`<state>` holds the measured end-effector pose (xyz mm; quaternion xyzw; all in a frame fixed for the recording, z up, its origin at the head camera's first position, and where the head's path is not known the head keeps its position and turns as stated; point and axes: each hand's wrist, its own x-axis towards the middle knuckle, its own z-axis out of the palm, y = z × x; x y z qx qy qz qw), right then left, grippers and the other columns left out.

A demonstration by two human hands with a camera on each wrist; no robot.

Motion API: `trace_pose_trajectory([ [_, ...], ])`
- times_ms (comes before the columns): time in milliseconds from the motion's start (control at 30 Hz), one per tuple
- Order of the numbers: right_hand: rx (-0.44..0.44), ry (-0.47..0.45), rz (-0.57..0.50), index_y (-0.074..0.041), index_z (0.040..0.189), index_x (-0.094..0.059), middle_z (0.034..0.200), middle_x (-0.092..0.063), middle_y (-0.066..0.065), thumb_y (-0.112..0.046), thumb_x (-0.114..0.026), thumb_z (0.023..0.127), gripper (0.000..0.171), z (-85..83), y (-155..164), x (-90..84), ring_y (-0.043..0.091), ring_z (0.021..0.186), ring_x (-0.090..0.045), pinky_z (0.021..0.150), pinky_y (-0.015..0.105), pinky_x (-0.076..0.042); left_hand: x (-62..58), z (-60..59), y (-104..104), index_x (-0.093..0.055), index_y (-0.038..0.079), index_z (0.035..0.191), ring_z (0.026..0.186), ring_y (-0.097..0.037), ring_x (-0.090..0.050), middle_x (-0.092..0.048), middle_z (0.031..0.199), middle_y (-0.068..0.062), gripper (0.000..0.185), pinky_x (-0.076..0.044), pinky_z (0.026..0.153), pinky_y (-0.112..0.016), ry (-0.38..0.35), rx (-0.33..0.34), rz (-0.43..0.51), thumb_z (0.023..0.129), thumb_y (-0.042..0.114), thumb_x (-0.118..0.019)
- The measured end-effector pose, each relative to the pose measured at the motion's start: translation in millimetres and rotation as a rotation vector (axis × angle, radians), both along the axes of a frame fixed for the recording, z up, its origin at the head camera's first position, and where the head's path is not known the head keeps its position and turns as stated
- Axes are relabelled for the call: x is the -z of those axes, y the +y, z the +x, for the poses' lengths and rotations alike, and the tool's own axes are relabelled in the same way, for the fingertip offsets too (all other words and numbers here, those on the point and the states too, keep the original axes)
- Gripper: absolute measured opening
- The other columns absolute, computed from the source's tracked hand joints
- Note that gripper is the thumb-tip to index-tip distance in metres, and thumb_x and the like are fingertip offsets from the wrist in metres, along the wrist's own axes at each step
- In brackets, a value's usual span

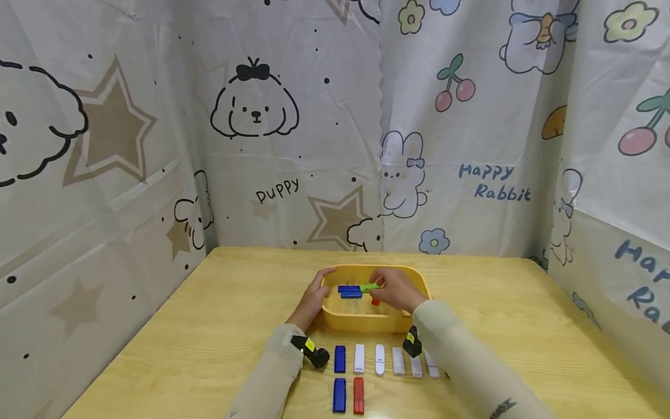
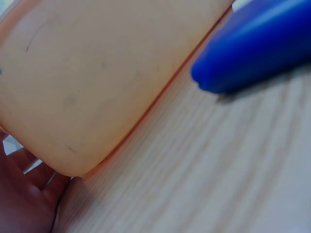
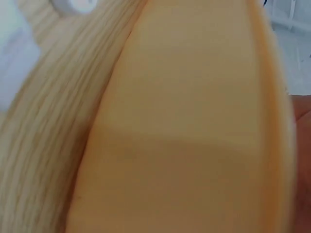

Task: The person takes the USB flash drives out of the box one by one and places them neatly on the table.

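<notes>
A yellow tray (image 1: 361,322) sits mid-table and holds two blue sticks (image 1: 349,291) and a small red piece (image 1: 375,302). My right hand (image 1: 396,289) reaches into the tray and pinches a green stick (image 1: 369,287) above the blue ones. My left hand (image 1: 316,297) rests against the tray's left wall, fingers over the rim. The left wrist view is filled by the tray's outer wall (image 2: 97,73) with a blue stick (image 2: 257,46) lying on the table beside it. Nothing but the tray's wall (image 3: 194,136) and table wood shows in the right wrist view.
In front of the tray lies a row of sticks: one blue (image 1: 339,358) and several white (image 1: 379,359). Below it lie a second blue stick (image 1: 339,395) and a red one (image 1: 358,396). Printed curtains close in the table at the back and both sides.
</notes>
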<state>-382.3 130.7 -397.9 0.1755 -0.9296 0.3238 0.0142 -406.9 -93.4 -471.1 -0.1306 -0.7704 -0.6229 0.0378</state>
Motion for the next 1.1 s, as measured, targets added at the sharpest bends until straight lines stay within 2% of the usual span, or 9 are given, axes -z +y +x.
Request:
trace_pose_trajectory([
  [200,0.019,-0.015,-0.033,-0.004,0.101,-0.065,0.091,-0.060,0.008,-0.008,-0.070,0.085,0.017,-6.4,1.7,24.1,0.022,0.080,-0.053,0.074,0.034,-0.049,11.6,5.2,-1.4,-0.045,0.012,0.140,0.130,-0.033,-0.035,-0.036,0.150,-0.013,0.056,-0.037,0.085,-0.036,-0.016,0.005,0.008,0.085,0.002,-0.038],
  [367,0.011,0.021,-0.038,-0.002,0.101,-0.065,0.090,-0.059,0.006,-0.001,-0.067,0.084,0.018,-9.3,3.6,35.2,0.019,0.077,-0.054,0.071,0.033,-0.049,13.1,6.3,-0.4,-0.046,0.013,0.139,0.128,-0.031,-0.036,-0.038,0.148,-0.012,0.056,-0.036,0.088,-0.037,-0.012,0.008,0.017,0.085,0.002,-0.038],
  [600,-0.018,0.113,0.054,-0.003,0.102,-0.067,0.103,-0.063,0.011,-0.002,-0.069,0.082,0.020,-15.1,3.4,36.6,0.024,0.091,-0.054,0.090,0.043,-0.046,8.3,3.3,-0.4,-0.044,0.009,0.141,0.134,-0.032,-0.033,-0.036,0.150,-0.013,0.055,-0.029,0.102,-0.046,0.005,0.036,0.039,0.087,0.000,-0.038],
  [700,-0.047,0.133,0.103,-0.003,0.105,-0.067,0.106,-0.062,0.010,-0.005,-0.071,0.082,0.023,-16.2,2.8,35.9,0.025,0.094,-0.054,0.092,0.043,-0.046,2.9,4.6,-0.9,-0.043,0.008,0.142,0.132,-0.033,-0.033,-0.035,0.150,-0.014,0.054,-0.030,0.100,-0.045,-0.012,0.044,0.048,0.089,-0.001,-0.037],
  [900,-0.065,0.132,0.172,-0.005,0.112,-0.067,0.114,-0.061,0.010,-0.010,-0.070,0.084,0.029,-13.5,1.2,32.8,0.027,0.098,-0.051,0.089,0.046,-0.044,-19.6,21.2,-0.3,-0.041,0.003,0.141,0.127,-0.037,-0.035,-0.035,0.149,-0.018,0.054,-0.036,0.089,-0.039,-0.018,0.051,0.034,0.088,-0.003,-0.036],
  [967,-0.057,0.127,0.199,-0.007,0.115,-0.066,0.117,-0.061,0.010,-0.012,-0.070,0.084,0.031,-12.5,0.4,32.1,0.028,0.100,-0.050,0.088,0.049,-0.042,-16.2,18.1,-0.3,-0.042,0.005,0.141,0.126,-0.036,-0.036,-0.035,0.149,-0.017,0.054,-0.036,0.087,-0.037,-0.005,0.040,0.031,0.087,-0.002,-0.036],
  [1067,-0.037,0.103,0.233,-0.010,0.117,-0.066,0.121,-0.061,0.008,-0.014,-0.070,0.083,0.034,-12.7,-0.7,31.7,0.028,0.102,-0.049,0.086,0.051,-0.039,-4.3,7.9,-0.4,-0.044,0.008,0.139,0.125,-0.033,-0.036,-0.037,0.148,-0.016,0.055,-0.035,0.087,-0.035,0.021,0.018,0.021,0.086,0.000,-0.037],
  [1100,-0.032,0.097,0.241,-0.010,0.117,-0.066,0.121,-0.061,0.008,-0.014,-0.071,0.083,0.034,-13.1,-1.0,32.0,0.027,0.102,-0.049,0.086,0.051,-0.038,-5.2,8.7,-0.5,-0.044,0.008,0.139,0.125,-0.033,-0.036,-0.036,0.148,-0.016,0.055,-0.035,0.088,-0.036,0.018,0.018,0.023,0.086,0.000,-0.037],
])
